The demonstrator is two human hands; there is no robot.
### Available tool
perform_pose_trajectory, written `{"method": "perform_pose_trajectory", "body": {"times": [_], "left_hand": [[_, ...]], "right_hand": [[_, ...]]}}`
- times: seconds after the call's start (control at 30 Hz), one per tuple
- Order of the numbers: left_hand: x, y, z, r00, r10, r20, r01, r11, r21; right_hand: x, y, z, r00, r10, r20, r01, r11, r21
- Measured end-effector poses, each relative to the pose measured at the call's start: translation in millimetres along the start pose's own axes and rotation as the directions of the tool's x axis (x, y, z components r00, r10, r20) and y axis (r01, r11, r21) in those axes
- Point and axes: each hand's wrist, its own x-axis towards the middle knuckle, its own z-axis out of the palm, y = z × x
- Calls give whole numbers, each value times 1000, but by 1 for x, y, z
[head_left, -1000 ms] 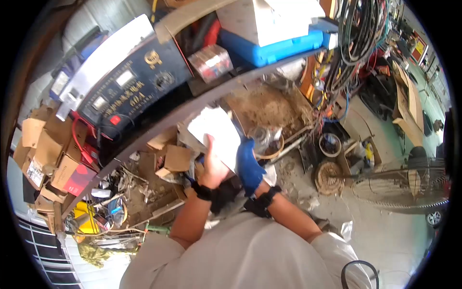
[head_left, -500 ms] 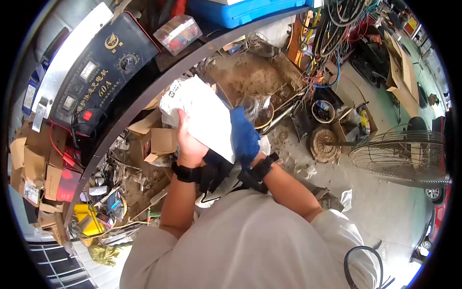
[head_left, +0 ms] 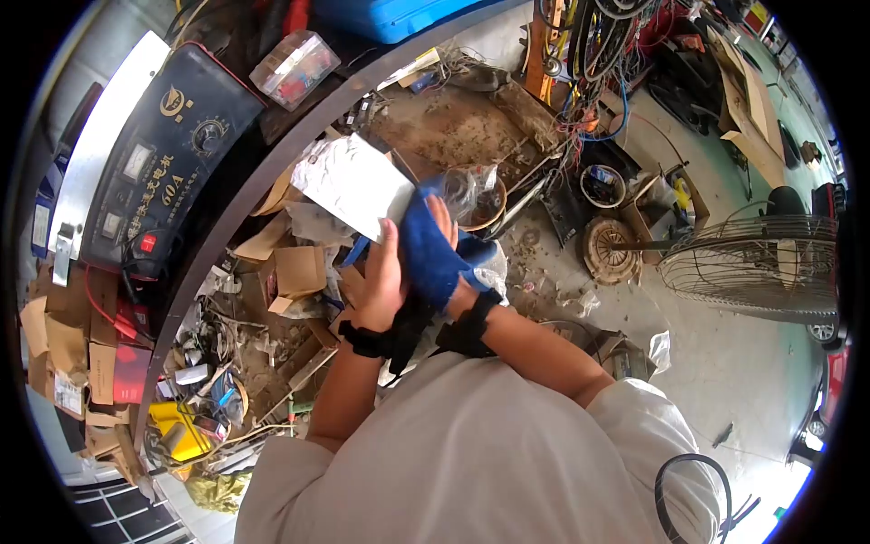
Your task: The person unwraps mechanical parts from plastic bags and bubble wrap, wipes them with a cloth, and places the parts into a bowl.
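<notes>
A flat white packet (head_left: 353, 186) with a crumpled far end is tilted up in front of me. My left hand (head_left: 381, 286) grips its near right corner, the thumb lying over the face and the other fingers mostly hidden. Right beside it, my right hand (head_left: 444, 222) has a blue cloth (head_left: 430, 258) wrapped over much of it, and some bare fingers show past the fabric. The cloth is pressed to the packet's right edge. Whether it is a loose rag or a glove, I cannot tell. Both wrists carry black straps.
A curved dark bench edge (head_left: 237, 195) runs along my left, bearing a black 60A charger (head_left: 172, 159), a clear plastic box (head_left: 294, 68) and a blue case (head_left: 399, 16). Below lie cardboard boxes (head_left: 299, 272) and scrap. A caged fan (head_left: 752, 267) and hanging cables (head_left: 607, 45) stand right.
My left hand has slid down to the packet's near corner. My right hand and the blue cloth have moved left and up, and bare fingers now show. The packet is turned differently.
</notes>
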Motion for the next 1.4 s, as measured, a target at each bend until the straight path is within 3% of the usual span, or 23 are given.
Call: {"method": "perform_pose_trajectory", "body": {"times": [0.03,0.07,0.13,0.2,0.27,0.3,0.37,0.43,0.53,0.6,0.63,0.73,0.8,0.87,0.9,0.97,1.0,1.03,1.07,1.1,1.17,1.23,1.4], "left_hand": [[-1,-4,3,999,32,-15,-30,997,70],[9,-14,4,986,-124,-110,101,976,-194],[1,-4,9,995,-39,-93,28,992,-119],[2,4,9,995,-95,-31,87,978,-188],[2,6,9,990,-139,4,136,958,-252],[3,7,11,988,-156,9,152,947,-284],[5,9,17,982,-188,6,179,924,-338],[6,9,17,977,-211,-1,198,920,-338],[3,8,9,988,-150,22,151,988,-39],[3,10,7,981,-179,77,189,972,-141],[4,10,-1,972,-219,82,228,966,-124],[5,12,-1,968,-235,-88,234,972,-16],[6,15,4,972,-91,-218,113,989,94],[4,19,9,945,156,-286,-92,970,225],[2,29,21,905,240,-352,-163,958,235],[6,22,10,927,87,-364,-85,996,22],[9,21,3,932,13,-361,-46,995,-84],[15,29,-5,936,-81,-343,14,981,-194],[17,25,-8,910,91,-404,-148,983,-111],[25,25,-10,875,92,-475,-169,978,-122],[29,22,-16,856,51,-515,-193,955,-226],[28,11,-33,895,-20,-445,-182,895,-407],[23,-6,-46,863,52,-503,-151,976,-157]], "right_hand": [[2,3,2,991,-75,-110,79,997,28],[5,6,4,965,-137,-223,151,987,47],[16,12,3,992,125,16,-111,803,586],[33,19,-5,921,199,334,-384,325,864],[44,25,-12,800,69,595,-563,-253,787],[40,25,-9,861,192,472,-484,19,875],[21,17,7,942,306,142,-299,561,772],[14,7,-8,916,355,186,-334,416,846],[18,28,-2,998,-55,11,31,710,703],[18,41,-2,982,-182,42,163,946,281],[18,45,-11,986,-138,93,149,982,-116],[13,106,53,997,72,25,-68,987,-142],[6,124,82,994,-98,42,96,651,-753],[7,57,-31,978,-190,-82,161,949,-270],[11,60,-32,923,-348,-166,293,913,-283],[13,53,-28,788,-593,-163,392,689,-609],[10,49,-28,918,-393,-62,396,916,65],[8,45,-31,910,-414,-5,413,907,86],[5,40,-35,899,-434,50,427,898,106],[3,40,-30,874,-481,67,475,875,89],[6,42,-25,754,-629,-190,634,772,-41],[9,50,-18,800,-542,-259,547,835,-59],[32,30,-62,852,-524,5,521,848,103]]}}
